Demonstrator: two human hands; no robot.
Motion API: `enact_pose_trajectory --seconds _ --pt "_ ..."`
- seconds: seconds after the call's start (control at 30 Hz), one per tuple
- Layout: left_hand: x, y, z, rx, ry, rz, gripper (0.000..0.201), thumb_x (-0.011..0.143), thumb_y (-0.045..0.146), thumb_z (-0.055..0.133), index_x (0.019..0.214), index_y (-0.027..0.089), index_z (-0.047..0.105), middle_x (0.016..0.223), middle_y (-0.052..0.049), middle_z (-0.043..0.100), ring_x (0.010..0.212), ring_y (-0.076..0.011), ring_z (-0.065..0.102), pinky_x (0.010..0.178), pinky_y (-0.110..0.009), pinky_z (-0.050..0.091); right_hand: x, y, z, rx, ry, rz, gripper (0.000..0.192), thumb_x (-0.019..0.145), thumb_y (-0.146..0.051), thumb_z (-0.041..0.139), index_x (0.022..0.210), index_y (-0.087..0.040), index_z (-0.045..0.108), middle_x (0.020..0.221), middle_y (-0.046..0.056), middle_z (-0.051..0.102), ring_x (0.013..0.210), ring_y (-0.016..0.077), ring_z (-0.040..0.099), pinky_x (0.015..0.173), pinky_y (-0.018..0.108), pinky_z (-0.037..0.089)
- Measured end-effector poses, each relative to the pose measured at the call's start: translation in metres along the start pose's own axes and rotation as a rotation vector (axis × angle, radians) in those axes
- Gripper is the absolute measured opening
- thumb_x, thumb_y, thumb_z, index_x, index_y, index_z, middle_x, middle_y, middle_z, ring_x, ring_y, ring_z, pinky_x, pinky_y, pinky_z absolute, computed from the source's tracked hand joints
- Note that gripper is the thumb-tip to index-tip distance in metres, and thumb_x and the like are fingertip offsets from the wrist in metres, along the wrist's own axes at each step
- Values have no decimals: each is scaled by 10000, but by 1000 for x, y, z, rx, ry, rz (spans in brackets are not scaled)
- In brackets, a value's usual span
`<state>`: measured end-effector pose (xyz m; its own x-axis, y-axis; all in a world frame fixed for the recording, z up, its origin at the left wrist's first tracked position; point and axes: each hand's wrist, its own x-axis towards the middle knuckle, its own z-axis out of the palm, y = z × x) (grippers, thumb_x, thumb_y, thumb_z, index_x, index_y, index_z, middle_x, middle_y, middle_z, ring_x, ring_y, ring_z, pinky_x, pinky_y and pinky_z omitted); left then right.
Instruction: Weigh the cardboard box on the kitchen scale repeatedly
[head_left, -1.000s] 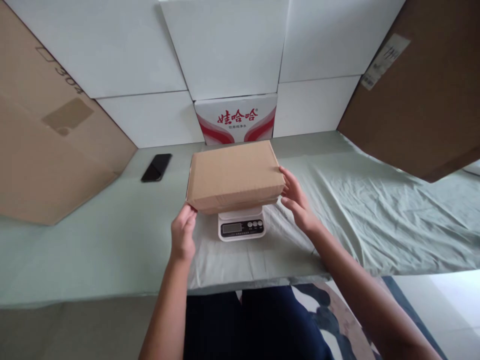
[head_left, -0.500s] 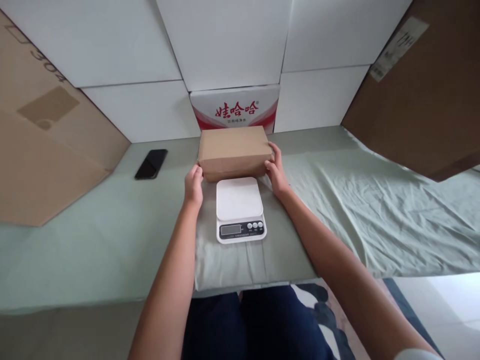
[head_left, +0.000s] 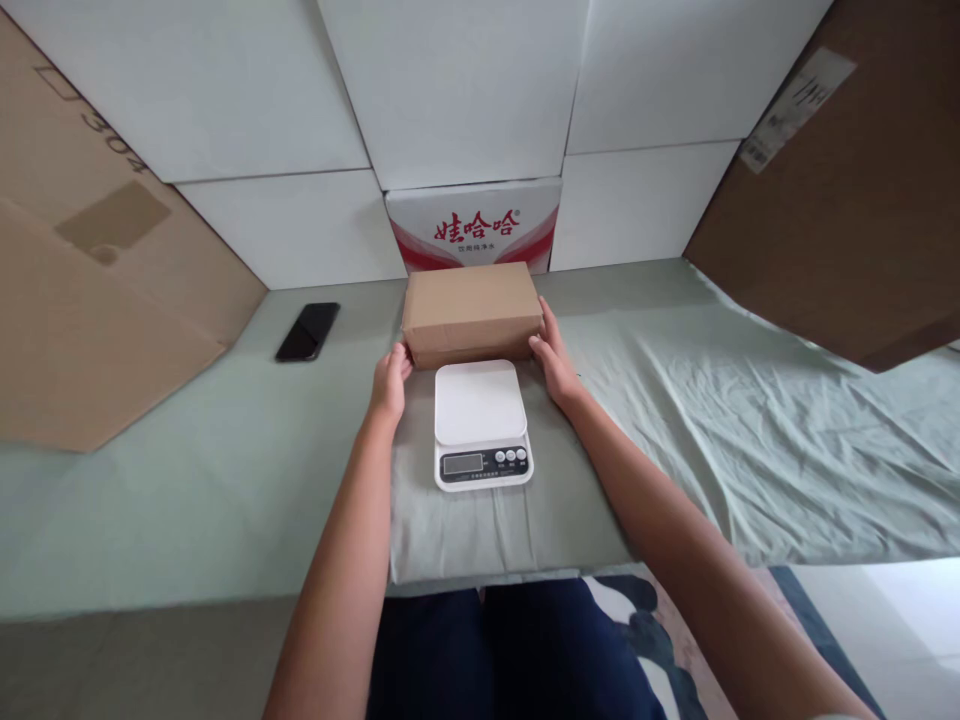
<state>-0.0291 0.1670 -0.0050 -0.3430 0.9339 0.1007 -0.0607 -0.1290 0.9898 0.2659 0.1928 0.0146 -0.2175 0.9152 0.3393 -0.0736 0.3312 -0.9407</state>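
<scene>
Lap: dark trousers (head_left: pixel 495 650) at the bottom edge, partly hidden under the counter (head_left: pixel 187 500); a patterned rug (head_left: pixel 660 640) shows to the right, cut off by the frame.
Counter: covered by a pale green cloth (head_left: pixel 750 420), creased on the right.
Scale (head_left: pixel 481 423): white, bare platform, just in front of the box; its display is too small to read.
Left hand (head_left: pixel 390 382): at the box's near left corner, fingers curled against it; fingertips are hidden behind the hand.
Right hand (head_left: pixel 553 358): flat along the box's right end, fingers pressed to the side.
Box (head_left: pixel 472 312): plain brown carton, closed, resting on the cloth between both hands, touching or nearly touching the scale's far edge.
Phone (head_left: pixel 307 332): dark, screen blank, well left of the box.
Carton (head_left: pixel 474 225): red print, lower part hidden behind the box.
Back: white panels (head_left: pixel 450 90); brown cardboard (head_left: pixel 105 270) leans at both sides, cut off.
</scene>
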Motion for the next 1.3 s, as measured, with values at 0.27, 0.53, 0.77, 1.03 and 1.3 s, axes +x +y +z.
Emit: enact_pose_trajectory --seconds 0.27,0.53,0.77,1.03,1.3 --pt "-13 33 7 -10 -15 250 696 851 792 631 1154 181 771 1297 -156 765 1398 -352 630 1191 -462 482 0 -27 5 -68 63 -189 902 914 -759 549 1668 -398 211 1785 -8 297 1644 331 323 1337 581 332" --pt "-112 53 -18 14 1 343 757 898 779 566 1338 189 745 1330 -155 753 1416 -376 609 1195 -481 480 -74 -53 -2 -175 60 -210 793 938 -726 555 1640 -508 258 1760 -58 308 1634 375 309 1294 623 384" --pt "-156 36 -30 40 -53 277 738 932 750 541 1335 168 752 1354 -173 749 1391 -384 631 1153 -481 523 -111 -38 -8 -166 30 -156 744 960 -654 568 1626 -508 270 1725 -43 352 1609 360 339 1296 632 361" --pt "-155 35 -28 19 25 251 809 921 750 555 1442 143 677 1451 -214 689 1462 -389 566 1186 -508 480 -109 -41 -9 -164 56 -196 710 980 -641 557 1621 -466 308 1713 6 388 1551 350 429 1240 614 427" --pt "-149 50 -23 38 -22 274 847 905 777 544 1417 116 683 1430 -228 694 1441 -407 580 1157 -512 505 -106 -57 -5 -115 -26 -161 730 994 -628 553 1647 -473 265 1774 -26 298 1618 344 368 1318 606 359"
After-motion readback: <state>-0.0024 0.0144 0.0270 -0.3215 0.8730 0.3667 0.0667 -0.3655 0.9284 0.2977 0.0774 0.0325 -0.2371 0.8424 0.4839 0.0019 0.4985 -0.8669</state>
